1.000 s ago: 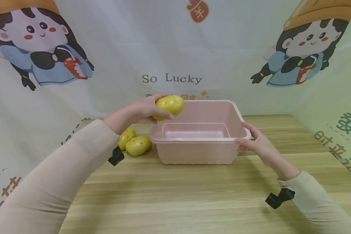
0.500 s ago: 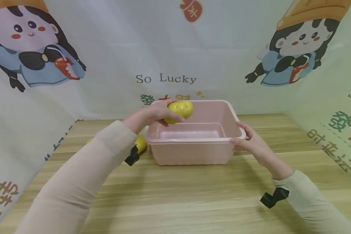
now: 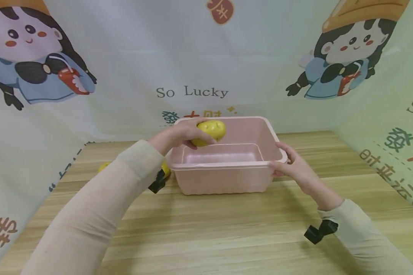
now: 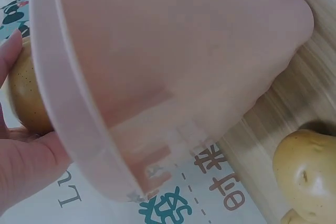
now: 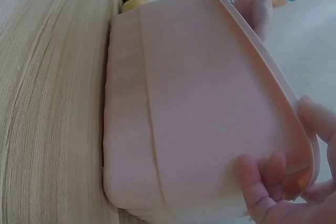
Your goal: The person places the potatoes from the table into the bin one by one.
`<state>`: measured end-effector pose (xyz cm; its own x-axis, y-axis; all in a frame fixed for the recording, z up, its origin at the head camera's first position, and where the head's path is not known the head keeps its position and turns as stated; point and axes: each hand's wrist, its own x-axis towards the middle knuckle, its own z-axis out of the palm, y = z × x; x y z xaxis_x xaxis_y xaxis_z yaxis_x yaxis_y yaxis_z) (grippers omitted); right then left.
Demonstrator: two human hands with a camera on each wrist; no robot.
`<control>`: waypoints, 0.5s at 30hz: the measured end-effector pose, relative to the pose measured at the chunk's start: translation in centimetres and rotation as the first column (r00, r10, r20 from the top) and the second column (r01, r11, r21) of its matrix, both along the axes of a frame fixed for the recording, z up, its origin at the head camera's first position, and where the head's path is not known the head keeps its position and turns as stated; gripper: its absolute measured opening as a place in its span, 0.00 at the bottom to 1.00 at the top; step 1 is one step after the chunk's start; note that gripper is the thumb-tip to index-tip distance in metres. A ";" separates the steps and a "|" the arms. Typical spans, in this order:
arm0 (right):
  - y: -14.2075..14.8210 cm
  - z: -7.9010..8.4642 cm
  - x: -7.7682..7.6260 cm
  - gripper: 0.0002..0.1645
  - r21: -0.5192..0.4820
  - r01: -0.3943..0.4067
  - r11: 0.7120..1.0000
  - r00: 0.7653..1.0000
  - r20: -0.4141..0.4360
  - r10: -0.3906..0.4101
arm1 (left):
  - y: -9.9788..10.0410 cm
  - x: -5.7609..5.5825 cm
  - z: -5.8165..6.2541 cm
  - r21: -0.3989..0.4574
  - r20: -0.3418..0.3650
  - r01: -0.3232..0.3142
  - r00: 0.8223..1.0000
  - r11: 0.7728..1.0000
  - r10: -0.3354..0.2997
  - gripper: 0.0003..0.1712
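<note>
A yellow potato [image 3: 213, 130] is in the grip of my left hand [image 3: 186, 133], over the left part of a pink plastic bin [image 3: 223, 179]. In the left wrist view the bin's rim hides part of that potato [image 4: 30, 93]. My right hand [image 3: 296, 168] holds the bin's right front corner, thumb on the rim and fingertips against the outer wall, as the right wrist view shows. To the left of the bin lie more potatoes [image 4: 307, 174], mostly hidden behind my left forearm in the head view.
The bin stands on a wood-grain table [image 3: 206, 233]. Behind and beside it hangs a white printed cloth [image 3: 254, 68] with cartoon figures and lettering. Black wrist mounts [image 3: 320, 232] are strapped to both sleeves.
My left hand has carried the potato rightward and slightly down over the bin, then stayed nearly still. My right hand keeps its hold on the corner. The head view has shifted slightly.
</note>
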<state>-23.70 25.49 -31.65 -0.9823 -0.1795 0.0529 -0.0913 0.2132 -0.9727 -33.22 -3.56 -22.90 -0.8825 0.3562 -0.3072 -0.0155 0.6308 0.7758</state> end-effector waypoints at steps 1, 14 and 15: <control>0.0 0.0 0.0 0.46 -0.002 -0.002 1.000 1.000 -0.001 0.002 | 0.0 0.0 0.0 0.001 0.008 -0.006 1.000 1.000 0.006 0.50; 0.0 0.1 0.1 0.47 0.001 -0.001 1.000 1.000 0.007 0.001 | 0.5 -0.7 -0.5 0.044 0.095 -0.007 0.996 0.999 0.002 0.43; 0.1 0.1 0.1 0.47 0.003 0.000 1.000 1.000 0.007 0.000 | 0.5 -0.7 -0.6 0.046 0.094 -0.004 0.996 0.999 -0.001 0.42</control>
